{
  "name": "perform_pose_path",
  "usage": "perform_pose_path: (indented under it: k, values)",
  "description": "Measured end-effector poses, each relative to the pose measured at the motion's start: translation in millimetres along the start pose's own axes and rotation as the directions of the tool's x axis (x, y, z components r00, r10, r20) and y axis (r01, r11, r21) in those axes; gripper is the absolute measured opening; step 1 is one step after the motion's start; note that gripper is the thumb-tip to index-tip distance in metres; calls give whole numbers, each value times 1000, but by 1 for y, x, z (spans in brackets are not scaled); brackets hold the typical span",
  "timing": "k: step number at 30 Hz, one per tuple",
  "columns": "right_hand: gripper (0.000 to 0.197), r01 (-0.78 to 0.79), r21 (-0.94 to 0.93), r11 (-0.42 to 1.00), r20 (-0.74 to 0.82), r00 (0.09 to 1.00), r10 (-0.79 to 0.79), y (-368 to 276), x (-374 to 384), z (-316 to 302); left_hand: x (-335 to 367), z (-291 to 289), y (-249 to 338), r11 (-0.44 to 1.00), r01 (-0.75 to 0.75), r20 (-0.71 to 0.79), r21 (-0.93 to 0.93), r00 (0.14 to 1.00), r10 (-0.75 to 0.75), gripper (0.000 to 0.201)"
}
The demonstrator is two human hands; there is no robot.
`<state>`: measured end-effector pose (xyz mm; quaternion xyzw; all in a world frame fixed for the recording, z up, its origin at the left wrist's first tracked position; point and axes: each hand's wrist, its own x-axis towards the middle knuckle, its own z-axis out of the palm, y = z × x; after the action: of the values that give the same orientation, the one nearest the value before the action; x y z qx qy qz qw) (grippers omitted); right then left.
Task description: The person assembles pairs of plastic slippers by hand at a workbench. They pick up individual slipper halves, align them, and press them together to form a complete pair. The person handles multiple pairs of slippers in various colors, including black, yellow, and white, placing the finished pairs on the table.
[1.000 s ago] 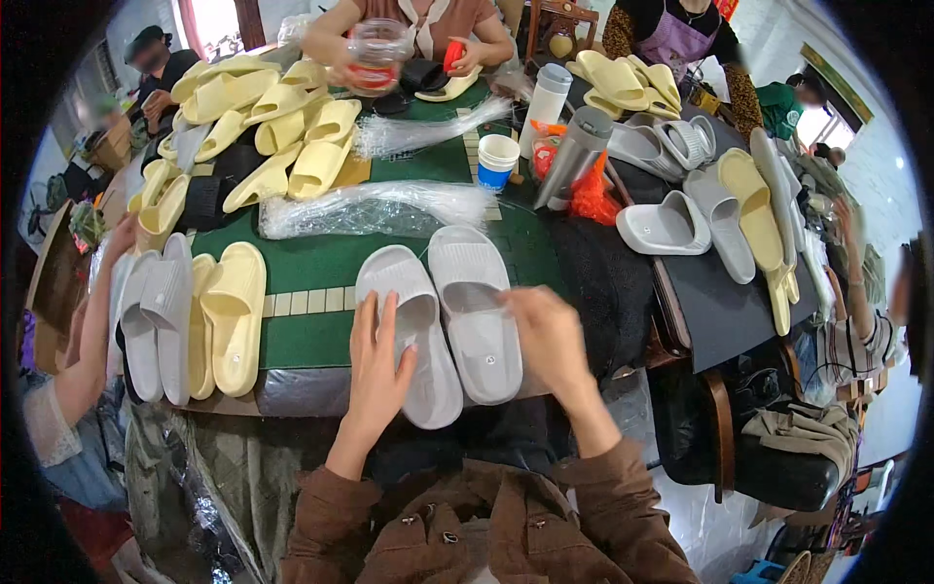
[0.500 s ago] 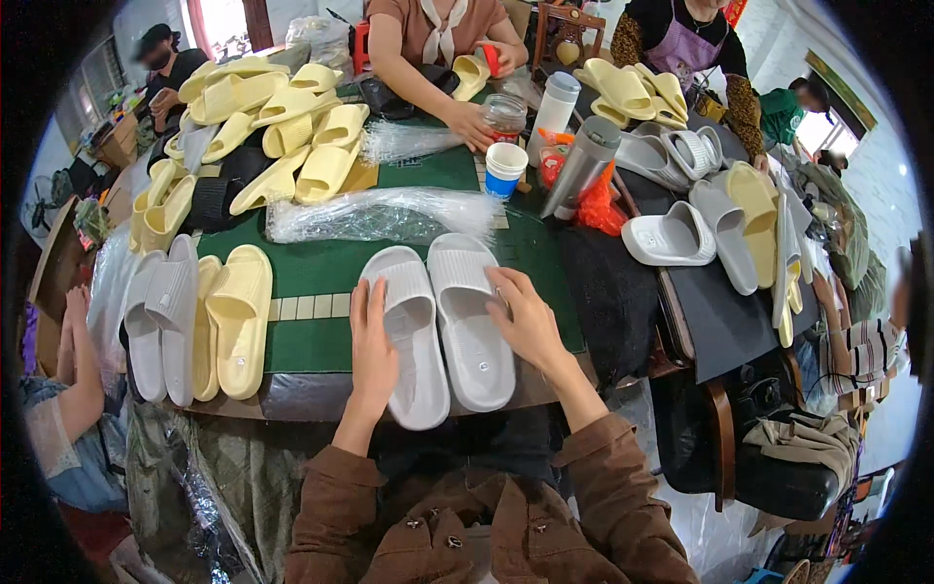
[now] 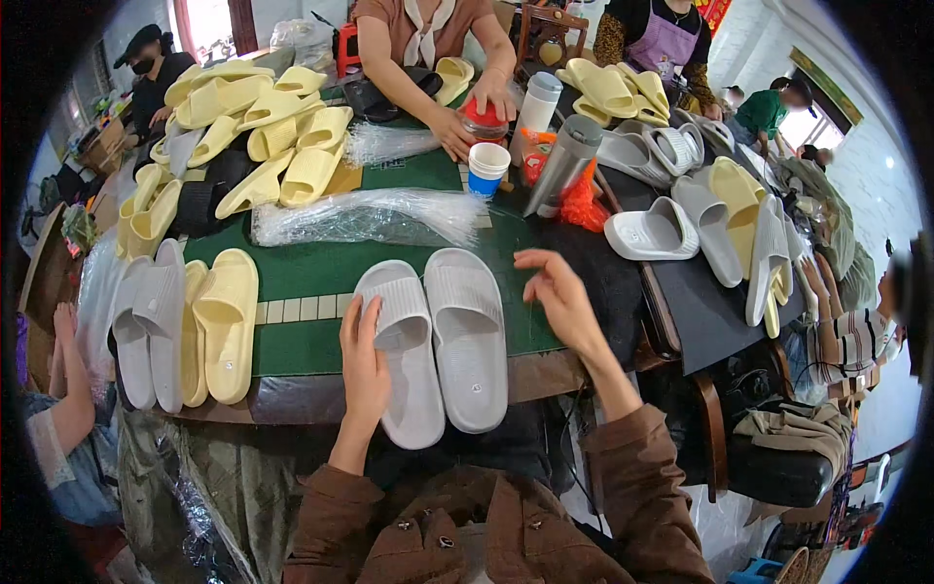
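Your two grey slippers (image 3: pixel 469 365) lie side by side over the table's (image 3: pixel 545 375) near edge, toes away from you. Your left hand (image 3: pixel 364 375) touches the left one's outer side; I cannot tell whether it grips. Your right hand (image 3: pixel 566 307), loosely open and empty, hovers just right. Beyond lies a clear plastic bundle (image 3: pixel 370 216).

Down we look from the wearer's head, left fisheye camera of a pair, close above the left hand (image 3: pixel 364 370) and right hand (image 3: pixel 566 302), facing out across the table (image 3: pixel 540 376) toward a person (image 3: pixel 424 41) opposite.
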<state>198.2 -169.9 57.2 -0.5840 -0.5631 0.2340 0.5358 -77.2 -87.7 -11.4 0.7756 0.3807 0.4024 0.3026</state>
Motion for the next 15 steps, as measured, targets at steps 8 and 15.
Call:
perform_pose_path:
  k: [8,15]
  values:
    - [29,670,225,707,-141,741,-657,-187,67,12,-1,-1,-2,999,-19,-8,32,1000,19,73]
    - [13,526,530,665,-171,834,-524,-155,48,52,-4,-4,-2,1000,-13,-23,5,1000,13,71]
